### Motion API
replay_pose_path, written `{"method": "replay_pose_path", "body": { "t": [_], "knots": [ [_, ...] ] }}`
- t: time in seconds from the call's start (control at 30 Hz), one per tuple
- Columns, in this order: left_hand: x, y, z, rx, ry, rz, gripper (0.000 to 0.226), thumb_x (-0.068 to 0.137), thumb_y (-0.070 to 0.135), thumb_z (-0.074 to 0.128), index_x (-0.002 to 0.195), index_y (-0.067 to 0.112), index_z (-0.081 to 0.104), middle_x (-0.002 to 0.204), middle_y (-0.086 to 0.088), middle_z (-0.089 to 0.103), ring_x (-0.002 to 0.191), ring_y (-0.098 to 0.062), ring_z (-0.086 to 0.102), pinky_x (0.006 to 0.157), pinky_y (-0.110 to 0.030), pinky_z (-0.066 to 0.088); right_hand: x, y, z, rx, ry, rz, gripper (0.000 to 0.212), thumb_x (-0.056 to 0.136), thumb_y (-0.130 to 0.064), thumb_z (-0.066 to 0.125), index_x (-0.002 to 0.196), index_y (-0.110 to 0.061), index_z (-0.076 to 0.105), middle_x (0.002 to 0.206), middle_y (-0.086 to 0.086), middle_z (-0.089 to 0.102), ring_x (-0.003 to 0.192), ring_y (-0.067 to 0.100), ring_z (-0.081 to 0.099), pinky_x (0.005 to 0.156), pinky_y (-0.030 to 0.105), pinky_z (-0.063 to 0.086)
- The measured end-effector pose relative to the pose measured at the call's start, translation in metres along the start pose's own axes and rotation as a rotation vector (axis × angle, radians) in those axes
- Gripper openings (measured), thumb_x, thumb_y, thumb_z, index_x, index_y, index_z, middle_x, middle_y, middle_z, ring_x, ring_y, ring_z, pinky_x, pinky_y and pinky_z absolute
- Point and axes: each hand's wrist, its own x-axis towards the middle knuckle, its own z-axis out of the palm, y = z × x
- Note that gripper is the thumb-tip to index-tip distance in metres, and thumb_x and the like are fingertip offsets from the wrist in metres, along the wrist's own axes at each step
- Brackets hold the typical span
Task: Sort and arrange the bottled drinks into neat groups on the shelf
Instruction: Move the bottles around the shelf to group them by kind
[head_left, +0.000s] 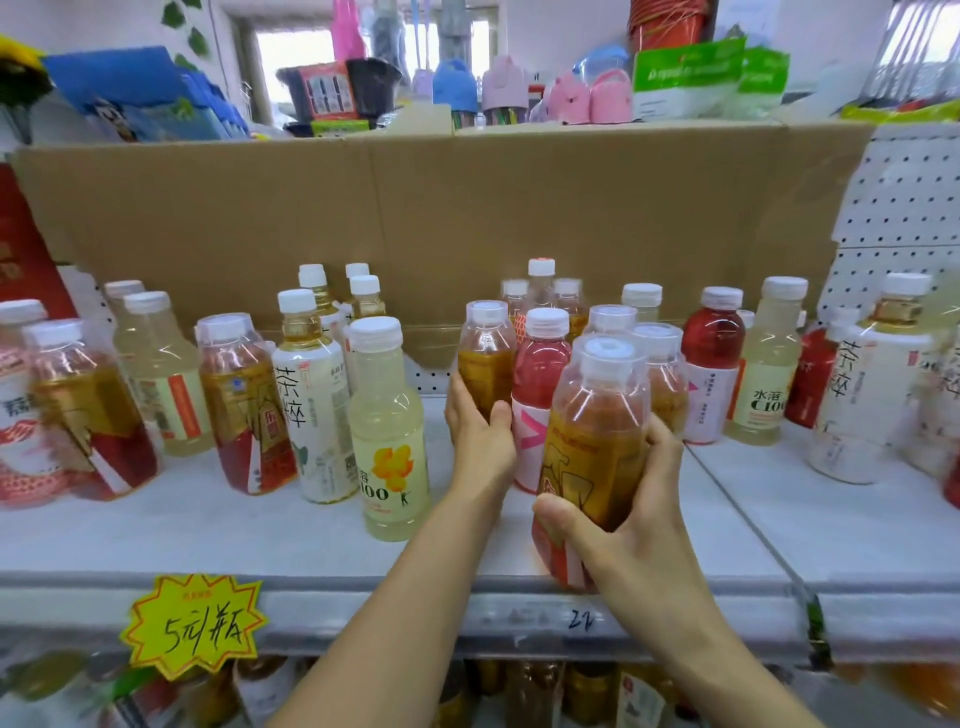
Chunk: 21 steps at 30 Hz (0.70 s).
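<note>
Many bottled drinks stand on a white shelf (234, 525). My left hand (480, 431) grips an amber tea bottle (485, 358) in the middle of the shelf. My right hand (631, 509) holds a second amber tea bottle (592, 447) with an orange label at the shelf's front edge. Between the two stands a pink drink bottle (540, 374). A pale yellow C100 bottle (387, 431) and a white-labelled tea bottle (311, 395) stand to the left. More amber, red and pale bottles crowd behind and to both sides.
A brown cardboard sheet (415, 218) backs the shelf. White pegboard (904, 192) rises at the right. A yellow price tag (195, 623) hangs on the front rail. More bottles (519, 691) fill the shelf below. Household goods sit above the cardboard.
</note>
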Motion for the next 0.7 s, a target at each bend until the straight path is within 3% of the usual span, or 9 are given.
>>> {"method": "replay_pose_path", "body": {
  "t": [0.1,0.17,0.23,0.27,0.33,0.47,0.57,0.63,0.7],
  "knots": [
    [-0.029,-0.006,-0.014,-0.051,-0.151,-0.010,0.062,0.099,0.063,0.033,0.156,0.045,0.017,0.163,0.009,0.019,0.149,-0.019,0.026,0.118,-0.051,0.031,0.005,0.001,0.013,-0.010,-0.020,-0.019,0.096,0.077,-0.027,0.081,0.138,-0.049,0.011,0.121,-0.049,0.029,0.119,-0.022,0.038,0.090,0.000,0.040],
    [-0.052,-0.009,-0.029,-0.126,-0.251,0.013,0.064,0.093,0.076,0.032,0.149,0.046,0.034,0.153,0.013,0.041,0.140,-0.008,0.041,0.112,-0.038,0.043,0.008,0.006,0.024,-0.013,-0.050,-0.019,0.093,0.081,-0.033,0.078,0.138,-0.053,0.007,0.132,-0.036,0.032,0.127,-0.012,0.037,0.103,0.016,0.041],
    [-0.075,-0.005,-0.043,-0.165,-0.250,0.086,0.056,0.094,0.069,0.038,0.145,0.045,0.038,0.142,0.023,0.049,0.132,0.004,0.047,0.099,-0.013,0.047,0.010,0.007,0.034,-0.014,-0.070,-0.008,0.090,0.081,-0.048,0.072,0.141,-0.053,0.005,0.144,-0.017,0.032,0.136,0.003,0.036,0.112,0.037,0.039],
    [-0.083,0.002,-0.048,-0.130,-0.209,0.155,0.054,0.094,0.067,0.045,0.144,0.050,0.032,0.142,0.029,0.044,0.133,0.008,0.043,0.100,-0.009,0.043,0.012,0.007,0.038,-0.007,-0.082,-0.007,0.090,0.080,-0.056,0.069,0.142,-0.054,0.004,0.147,-0.014,0.031,0.138,0.006,0.036,0.113,0.042,0.038],
    [-0.093,0.020,-0.057,0.029,-0.129,0.335,0.073,0.088,0.057,0.061,0.145,0.057,0.015,0.147,0.034,0.031,0.139,0.013,0.030,0.110,-0.012,0.033,0.017,0.004,0.044,-0.003,-0.140,-0.020,0.089,0.082,-0.058,0.064,0.144,-0.055,0.000,0.152,-0.015,0.026,0.142,0.006,0.031,0.116,0.045,0.034],
    [-0.073,0.065,-0.072,0.574,-0.099,0.711,0.101,0.086,0.025,0.076,0.153,0.046,0.004,0.160,0.015,0.017,0.147,0.001,0.018,0.116,-0.015,0.021,0.025,0.000,0.039,-0.187,-0.336,-0.019,0.090,0.093,-0.038,0.061,0.144,-0.050,-0.012,0.158,-0.019,0.003,0.146,0.002,0.004,0.123,0.037,0.015],
    [-0.049,0.092,-0.076,1.036,-0.227,0.717,0.100,0.080,0.031,0.080,0.156,0.039,0.015,0.154,0.002,0.026,0.136,-0.018,0.038,0.108,-0.031,0.040,0.031,-0.001,0.021,-0.410,-0.311,-0.080,0.085,0.091,-0.027,0.067,0.155,-0.030,0.011,0.148,-0.009,0.029,0.139,0.010,0.024,0.119,0.037,0.026],
    [-0.038,0.101,-0.072,1.172,-0.267,0.668,0.097,0.076,0.035,0.084,0.152,0.033,0.025,0.141,-0.001,0.035,0.122,-0.023,0.047,0.099,-0.039,0.047,0.034,-0.004,0.003,-0.467,-0.124,-0.278,0.059,0.088,-0.015,0.071,0.141,-0.023,0.046,0.125,-0.011,0.050,0.119,0.011,0.044,0.105,0.035,0.042],
    [-0.033,0.107,-0.066,1.284,-0.241,0.696,0.092,0.071,0.039,0.085,0.145,0.029,0.031,0.129,-0.002,0.039,0.114,-0.024,0.050,0.090,-0.040,0.050,0.036,-0.012,-0.019,-0.418,0.109,-0.413,0.036,0.087,-0.005,0.069,0.120,-0.020,0.063,0.107,-0.009,0.058,0.101,0.013,0.053,0.087,0.029,0.047]
  ]
}}
